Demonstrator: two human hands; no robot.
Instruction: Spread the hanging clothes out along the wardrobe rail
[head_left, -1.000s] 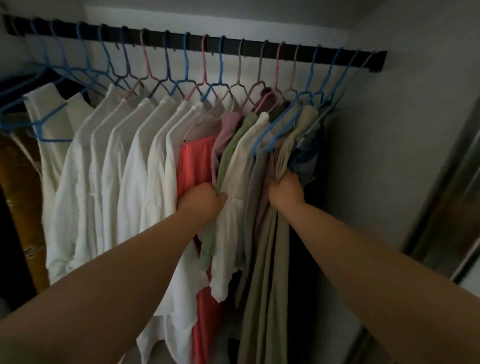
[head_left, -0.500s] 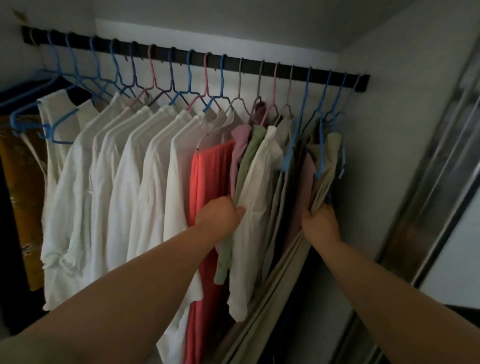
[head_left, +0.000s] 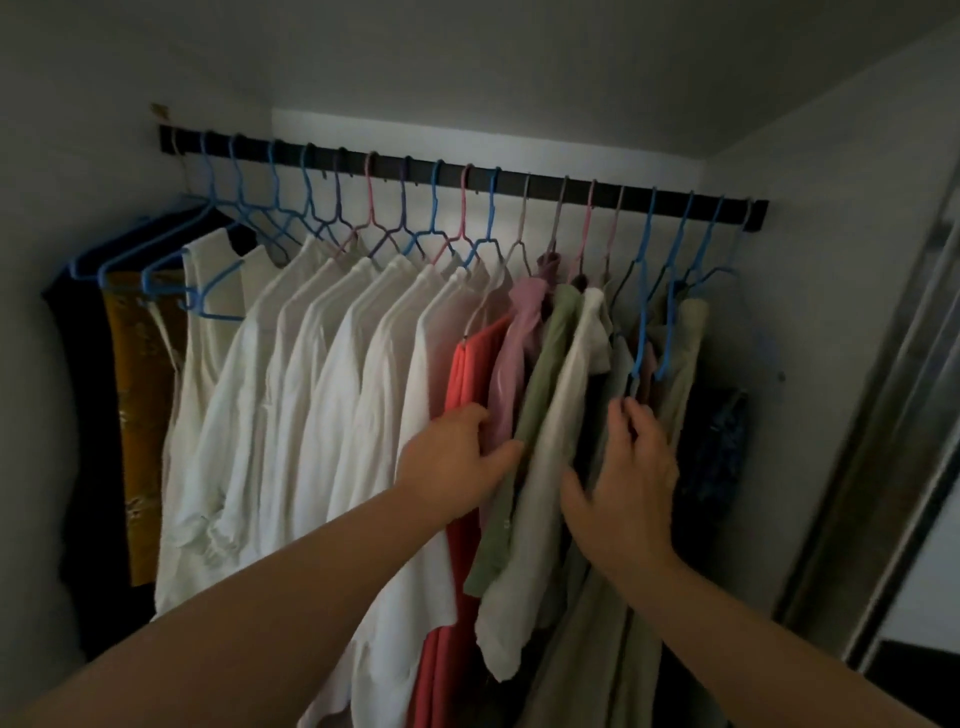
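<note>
Clothes hang on black rail (head_left: 571, 188), long axis left-right, tight bunch at right end. Left hand (head_left: 449, 460) fingers pinched on green shirt (head_left: 540, 410) edge. Right hand (head_left: 626, 478) fingers apart, flat on beige garments (head_left: 685, 353), gripping nothing. Bunch lies just beyond right hand, which is nearer. Likely next: slide hangers (head_left: 644, 291) sideways along rail.

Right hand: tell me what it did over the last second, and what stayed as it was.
The right hand let go of the beige clothes it was gripping; its fingers are now open against the garments. The left hand stays between the coral garment and the green shirt. The hangers remain on the rail.
</note>
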